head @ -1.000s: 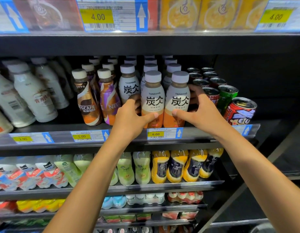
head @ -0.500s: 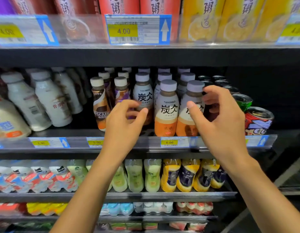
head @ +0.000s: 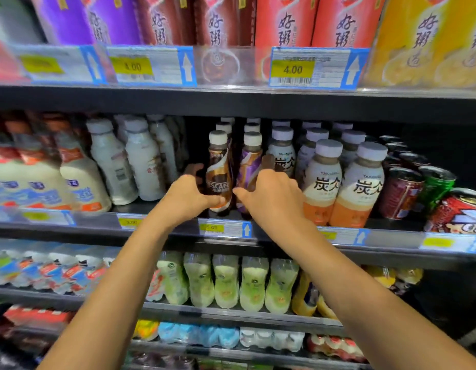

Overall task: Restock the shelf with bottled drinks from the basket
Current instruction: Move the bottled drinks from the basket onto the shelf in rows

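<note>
Two Nescafe bottles stand side by side at the front of the middle shelf (head: 162, 228). My left hand (head: 187, 198) grips the brown Nescafe bottle (head: 218, 172), thumb across its lower front and fingers behind its left side. My right hand (head: 271, 198) grips the purple Nescafe bottle (head: 250, 164), thumb at its base and fingers round its right side. To the right stand Tanbing bottles (head: 322, 180) with grey caps and orange bases. The basket is out of view.
White milk bottles (head: 143, 161) stand left of the Nescafe rows, drink cans (head: 407, 188) at the far right. The shelf above holds tall cartons (head: 285, 22) behind 4.00 price tags. Lower shelves carry green and yellow bottles (head: 226, 281).
Both hands have left the two front Tanbing bottles and moved left to the Nescafe bottles, which they now grip. The camera has moved closer and turned left.
</note>
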`<state>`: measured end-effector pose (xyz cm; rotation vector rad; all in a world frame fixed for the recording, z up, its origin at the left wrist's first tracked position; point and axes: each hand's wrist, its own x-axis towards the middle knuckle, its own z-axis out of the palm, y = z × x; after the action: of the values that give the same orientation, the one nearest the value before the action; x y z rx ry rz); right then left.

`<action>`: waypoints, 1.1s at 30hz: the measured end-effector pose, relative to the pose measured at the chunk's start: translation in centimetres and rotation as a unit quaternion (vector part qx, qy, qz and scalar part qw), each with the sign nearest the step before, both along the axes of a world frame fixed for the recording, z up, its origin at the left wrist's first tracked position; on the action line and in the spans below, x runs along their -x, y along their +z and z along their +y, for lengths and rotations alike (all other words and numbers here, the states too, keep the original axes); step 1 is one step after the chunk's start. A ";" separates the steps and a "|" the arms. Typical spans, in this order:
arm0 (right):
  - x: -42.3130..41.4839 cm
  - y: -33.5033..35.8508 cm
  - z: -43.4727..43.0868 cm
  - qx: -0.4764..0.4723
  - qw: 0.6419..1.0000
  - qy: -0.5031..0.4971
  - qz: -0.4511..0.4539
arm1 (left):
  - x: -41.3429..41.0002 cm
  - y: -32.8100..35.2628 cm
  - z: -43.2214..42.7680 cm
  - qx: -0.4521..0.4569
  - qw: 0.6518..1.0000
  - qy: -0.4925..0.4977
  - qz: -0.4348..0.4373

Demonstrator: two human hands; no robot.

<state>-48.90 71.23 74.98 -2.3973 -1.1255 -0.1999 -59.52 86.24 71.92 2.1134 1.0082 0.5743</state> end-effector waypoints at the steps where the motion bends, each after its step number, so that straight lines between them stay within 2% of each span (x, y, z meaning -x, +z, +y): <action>1: -0.1 0.0 0.3 0.007 1.000 -0.003 -0.004 | -0.3 0.3 -0.3 -0.017 1.000 0.001 0.008; 5: -0.4 -0.2 0.7 0.025 0.999 -0.014 -0.019 | -1.1 0.0 -0.5 -0.061 0.998 0.008 -0.025; 13: -1.2 -0.9 0.4 -0.014 0.999 -0.018 0.027 | -0.7 -0.7 -0.3 -0.064 0.996 0.012 -0.057; 21: -0.7 -1.1 1.1 -0.040 0.999 -0.034 -0.007 | -0.4 -0.5 -0.4 -0.065 0.996 -0.031 -0.048; 28: -1.8 -2.1 0.9 -0.064 0.998 -0.011 0.019 | -0.5 -0.7 -0.1 -0.065 0.996 -0.039 -0.044; 33: -1.8 -2.6 1.2 -0.029 0.999 -0.015 -0.019 | -0.5 -0.6 -0.1 -0.059 0.996 -0.047 -0.046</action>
<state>-47.13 72.38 72.34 -2.3694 -1.0862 -0.2848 -59.00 86.12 71.27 2.2029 0.8374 0.6930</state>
